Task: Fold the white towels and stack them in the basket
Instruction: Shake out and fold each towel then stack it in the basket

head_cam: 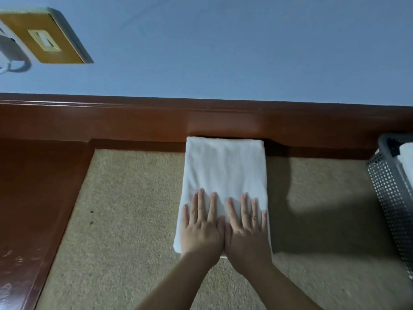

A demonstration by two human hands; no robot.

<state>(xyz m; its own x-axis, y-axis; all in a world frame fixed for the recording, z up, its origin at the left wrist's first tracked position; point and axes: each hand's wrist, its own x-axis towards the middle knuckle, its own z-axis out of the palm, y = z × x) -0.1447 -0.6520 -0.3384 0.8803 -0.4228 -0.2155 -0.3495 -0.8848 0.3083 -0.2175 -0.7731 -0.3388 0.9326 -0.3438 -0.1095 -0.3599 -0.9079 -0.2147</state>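
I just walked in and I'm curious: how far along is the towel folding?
Done: a white towel already shows inside the grey perforated plastic basket at the right edge. In hand: both flat hands, left hand and right hand, press a folded white rectangular towel on the tan table mat. Left: that towel is not yet in the basket; no other towels show.

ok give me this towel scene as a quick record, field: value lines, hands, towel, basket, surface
left hand: flat, fingers straight, pressing the near end of the towel
right hand: flat beside the left, thumbs touching, pressing the same towel
towel: white, folded into a long rectangle, far end against the wooden ledge
basket: grey perforated, right edge of view, something white inside
surface: beige speckled top with wooden border
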